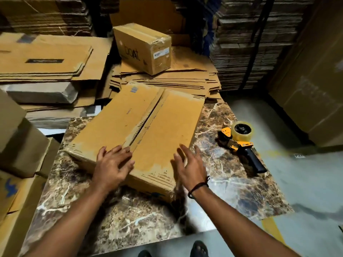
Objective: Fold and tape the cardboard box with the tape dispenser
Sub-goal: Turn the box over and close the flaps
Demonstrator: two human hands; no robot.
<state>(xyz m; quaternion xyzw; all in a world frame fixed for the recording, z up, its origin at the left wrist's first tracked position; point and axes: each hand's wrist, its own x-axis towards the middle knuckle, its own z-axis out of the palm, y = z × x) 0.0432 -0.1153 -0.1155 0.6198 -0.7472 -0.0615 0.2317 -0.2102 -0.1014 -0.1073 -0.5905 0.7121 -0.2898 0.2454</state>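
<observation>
A long brown cardboard box [159, 123] lies on the marble table [232, 182] with its two top flaps folded in, a narrow seam running down the middle. My left hand [113, 164] rests flat on the near end of the left flap, fingers spread beside the seam. My right hand [191, 165] hovers with straight fingers over the near right corner of the box and looks blurred. The yellow and black tape dispenser [241, 140] with a clear tape roll lies on the table to the right of the box, untouched.
A sealed box [143, 47] sits on a pile of flat cardboard [167, 80] behind the table. More flattened sheets [46, 58] and boxes [18, 145] crowd the left. Tall cardboard stacks [250, 43] stand at the back right. Grey floor [306, 182] lies to the right.
</observation>
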